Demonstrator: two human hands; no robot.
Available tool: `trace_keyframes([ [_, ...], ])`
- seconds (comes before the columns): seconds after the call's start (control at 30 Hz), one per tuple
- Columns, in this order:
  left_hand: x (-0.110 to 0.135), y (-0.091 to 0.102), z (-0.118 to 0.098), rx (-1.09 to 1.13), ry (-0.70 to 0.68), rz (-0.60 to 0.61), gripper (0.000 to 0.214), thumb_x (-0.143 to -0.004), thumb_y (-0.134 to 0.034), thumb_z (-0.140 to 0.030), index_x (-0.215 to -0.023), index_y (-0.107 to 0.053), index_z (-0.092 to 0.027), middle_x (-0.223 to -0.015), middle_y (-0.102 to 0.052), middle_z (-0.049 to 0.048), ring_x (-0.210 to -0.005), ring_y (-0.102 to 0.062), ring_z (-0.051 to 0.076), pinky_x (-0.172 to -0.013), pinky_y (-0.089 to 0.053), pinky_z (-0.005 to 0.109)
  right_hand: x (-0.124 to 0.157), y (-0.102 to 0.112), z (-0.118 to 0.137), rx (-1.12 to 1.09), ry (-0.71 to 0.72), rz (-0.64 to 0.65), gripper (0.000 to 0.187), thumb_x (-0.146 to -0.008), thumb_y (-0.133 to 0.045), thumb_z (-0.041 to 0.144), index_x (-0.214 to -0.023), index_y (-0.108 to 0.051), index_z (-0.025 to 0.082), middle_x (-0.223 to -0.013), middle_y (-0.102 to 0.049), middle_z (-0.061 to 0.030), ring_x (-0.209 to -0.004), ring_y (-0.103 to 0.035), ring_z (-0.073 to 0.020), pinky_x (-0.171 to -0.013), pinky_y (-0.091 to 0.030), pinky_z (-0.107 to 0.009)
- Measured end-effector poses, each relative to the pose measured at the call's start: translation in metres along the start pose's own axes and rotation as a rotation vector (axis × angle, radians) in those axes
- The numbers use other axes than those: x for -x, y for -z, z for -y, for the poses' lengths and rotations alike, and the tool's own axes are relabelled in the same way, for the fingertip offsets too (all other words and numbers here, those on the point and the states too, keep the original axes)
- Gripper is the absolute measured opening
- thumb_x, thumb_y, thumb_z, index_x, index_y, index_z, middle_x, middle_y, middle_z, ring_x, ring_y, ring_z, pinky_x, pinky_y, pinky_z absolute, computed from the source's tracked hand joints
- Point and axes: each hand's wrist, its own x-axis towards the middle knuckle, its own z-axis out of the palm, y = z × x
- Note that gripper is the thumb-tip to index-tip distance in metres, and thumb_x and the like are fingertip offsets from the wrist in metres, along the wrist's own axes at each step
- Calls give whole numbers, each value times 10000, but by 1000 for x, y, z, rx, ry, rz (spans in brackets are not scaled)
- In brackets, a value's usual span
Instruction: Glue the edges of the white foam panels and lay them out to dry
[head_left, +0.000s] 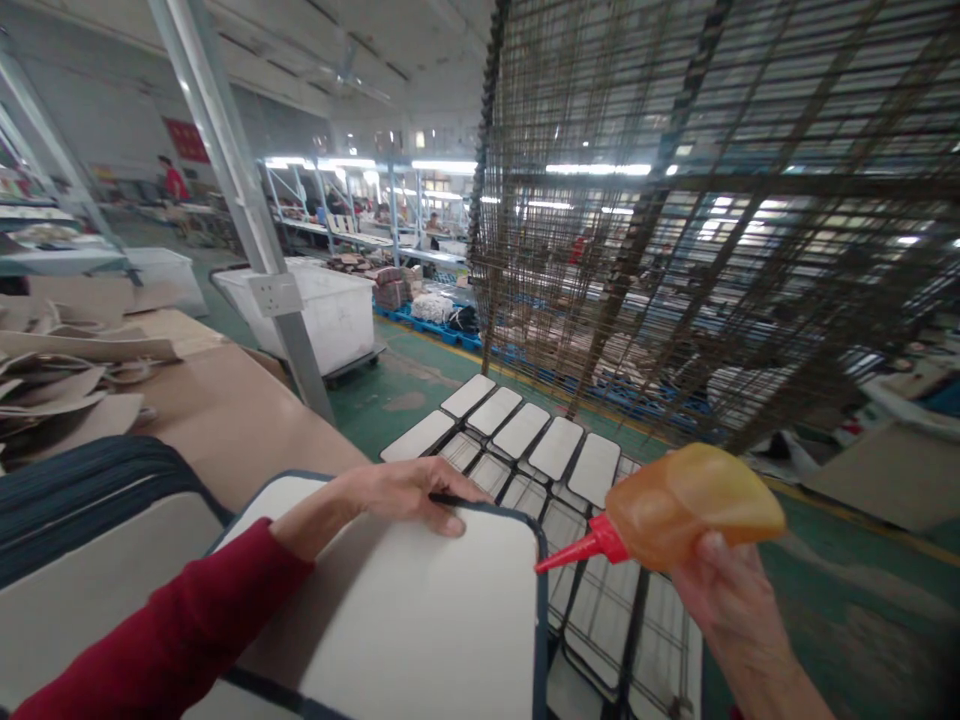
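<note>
A white panel with a dark blue edge and rounded corners [420, 610] is pinched at its far edge by my left hand [416, 500], thumb on the white face. In my right hand [731, 590] is a squeeze bottle [682, 505] of amber liquid, tilted so that its red nozzle points left. The nozzle tip meets the panel's right edge near the corner; I cannot tell whether liquid is coming out. Beneath the held panel lies a similar one [281, 500], partly covered. At the left rises a stack of such panels [97, 500].
Ahead, several white panels [555, 447] lie in rows on a wire rack. More wire racks [637, 200] tilt upward on the right. A brown table [247, 400] carries cut pieces [67, 390] at left. Beyond it stand a metal post [255, 200] and a white bin [322, 310].
</note>
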Motion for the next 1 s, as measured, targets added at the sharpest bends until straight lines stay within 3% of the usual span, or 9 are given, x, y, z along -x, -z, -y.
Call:
trace_keyframes([
  [0.17, -1, 4, 9, 70, 0, -16, 394, -777, -641, -348, -1100, -643, -121, -1018, -681, 69, -844, -614, 189, -770, -488, 251, 1, 1, -2, -14, -2, 25, 442, -424, -861, 247, -827, -686, 301, -774, -727, 3, -630, -668, -162, -647, -587, -237],
  [0.43, -3, 10, 19, 160, 1, -35, 445, -769, -653, -344, -1145, -618, -109, -1005, -686, 85, -846, -637, 212, -755, -502, 261, 6, -4, 3, 65, 21, 86, 487, -435, -854, 319, -890, -685, 296, -793, -725, -27, -593, -663, -184, -595, -591, -266],
  [0.6, -5, 12, 22, 216, 2, -43, 462, -757, -663, -344, -1143, -617, -94, -990, -690, 100, -845, -646, 229, -766, -512, 288, 6, -8, 6, 107, -61, 151, 631, -419, -850, 406, -1011, -655, 310, -834, -718, -57, -642, -674, -250, -636, -596, -405],
  [0.87, -4, 17, 29, 272, 26, -86, 417, -765, -651, -290, -1138, -617, -107, -979, -692, 100, -825, -658, 221, -708, -527, 269, 6, 5, -2, 65, -86, 126, 633, -405, -845, 368, -1004, -649, 311, -854, -709, -52, -703, -676, -261, -620, -588, -421],
  [1.0, -3, 21, 33, 283, 14, -98, 365, -779, -635, -275, -1110, -631, -121, -1025, -679, 112, -855, -656, 237, -706, -524, 276, 7, 9, -3, 110, -104, 140, 649, -445, -810, 380, -1058, -625, 276, -908, -699, -85, -791, -669, -306, -671, -571, -486],
])
